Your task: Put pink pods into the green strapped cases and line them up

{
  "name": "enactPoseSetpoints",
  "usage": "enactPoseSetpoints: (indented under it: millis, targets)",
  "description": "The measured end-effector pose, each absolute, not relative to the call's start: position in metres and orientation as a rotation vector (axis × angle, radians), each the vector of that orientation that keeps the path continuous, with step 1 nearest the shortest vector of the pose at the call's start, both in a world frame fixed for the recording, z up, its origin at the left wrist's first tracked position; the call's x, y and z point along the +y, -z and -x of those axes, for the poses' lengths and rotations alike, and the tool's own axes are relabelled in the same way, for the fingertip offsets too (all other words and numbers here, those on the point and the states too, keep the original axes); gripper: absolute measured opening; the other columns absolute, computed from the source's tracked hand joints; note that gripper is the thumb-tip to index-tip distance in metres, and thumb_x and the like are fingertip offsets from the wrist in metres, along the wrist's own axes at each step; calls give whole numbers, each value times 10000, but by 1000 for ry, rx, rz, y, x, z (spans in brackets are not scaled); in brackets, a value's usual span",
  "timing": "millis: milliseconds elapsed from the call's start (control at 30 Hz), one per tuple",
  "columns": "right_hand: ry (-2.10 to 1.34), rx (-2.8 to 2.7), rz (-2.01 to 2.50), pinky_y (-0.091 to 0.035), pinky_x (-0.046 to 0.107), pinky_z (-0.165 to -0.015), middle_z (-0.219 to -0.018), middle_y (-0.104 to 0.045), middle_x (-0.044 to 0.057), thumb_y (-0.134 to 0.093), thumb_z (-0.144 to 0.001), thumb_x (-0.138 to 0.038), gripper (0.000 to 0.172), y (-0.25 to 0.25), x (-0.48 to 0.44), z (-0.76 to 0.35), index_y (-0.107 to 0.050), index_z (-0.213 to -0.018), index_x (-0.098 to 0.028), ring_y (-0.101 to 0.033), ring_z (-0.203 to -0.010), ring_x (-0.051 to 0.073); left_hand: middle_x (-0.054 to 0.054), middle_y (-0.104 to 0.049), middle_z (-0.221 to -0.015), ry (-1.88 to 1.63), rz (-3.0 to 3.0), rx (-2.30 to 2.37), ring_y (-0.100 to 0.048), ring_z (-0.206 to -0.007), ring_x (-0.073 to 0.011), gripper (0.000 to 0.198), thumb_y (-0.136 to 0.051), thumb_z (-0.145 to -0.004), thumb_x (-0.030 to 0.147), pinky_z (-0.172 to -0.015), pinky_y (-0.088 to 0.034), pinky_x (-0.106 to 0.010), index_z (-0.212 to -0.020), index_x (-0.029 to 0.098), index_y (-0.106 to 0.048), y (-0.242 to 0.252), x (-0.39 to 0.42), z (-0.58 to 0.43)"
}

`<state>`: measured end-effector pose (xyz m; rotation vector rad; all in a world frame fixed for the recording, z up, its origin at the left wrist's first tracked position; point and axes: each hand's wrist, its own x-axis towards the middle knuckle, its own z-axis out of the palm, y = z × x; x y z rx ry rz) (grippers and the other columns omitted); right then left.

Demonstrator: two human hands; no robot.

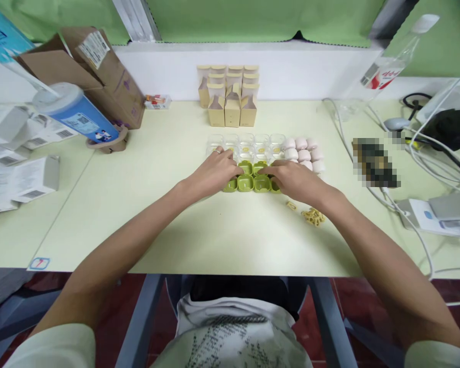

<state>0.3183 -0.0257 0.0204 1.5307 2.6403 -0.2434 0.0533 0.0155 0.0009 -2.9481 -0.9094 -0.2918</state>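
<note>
**Desk:** What does your feed show nearest the wearer?

**Operator:** From my remote seat I see a printed white shirt at six o'clock; beyond it is the pale table; a small sticker sits on its near edge at eight o'clock.

**Desk:** And the hands?

**Operator:** Both are bare and reach toward twelve o'clock; the left hand and the right hand meet over a cluster of green cups at the table's middle. The left hand's fingers lie narrow, close together and nearly flat, with their tips touching the cluster's left side; a ring shows on one finger. The right hand's fingers are likewise narrow and flat, covering the cluster's right end; neither hand is wrapped around anything that I can make out; I cannot tell whether they press down.

**Desk:** What lies around them?

**Operator:** Small yellow pieces are scattered near the right wrist, at four o'clock from the cups. Just beyond the cups, at twelve, is a row of clear cups; pink caps sit against that row's right end, at two o'clock. Farther out at twelve, tan cartons stand stacked before the white ledge. At ten o'clock a blue canister leans in front of a brown cardboard box; white packets lie at nine; cables trail at three.
</note>
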Motion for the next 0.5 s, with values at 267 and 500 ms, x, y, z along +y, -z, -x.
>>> enactPoseSetpoints:
  millis: [267,500]
  targets:
    - [445,2715,-1459,-454,306,-790,-1114,-696,139,-482,-966,9,529,-22,-43,-326,-743,-1390,-170,-671,-920,232,-75,-799,-875,45,2898,-806,-614,-1004,-284,325,-618,-877,-67,-871,-372,-401,-1016,153,-812,-9,-7,-61]
    - [540,2710,-1602,-483,346,-870,-1075,-694,154,-580,-1055,-153,282,-17,-70,-318,-774,-1257,-122,-689,-975,269,-49,-781,-838,82,2894,-720,-616,-981,-269,232,-679,-931,-26,-866,-370,-385,-988,168,-794,-8,-33,-57]
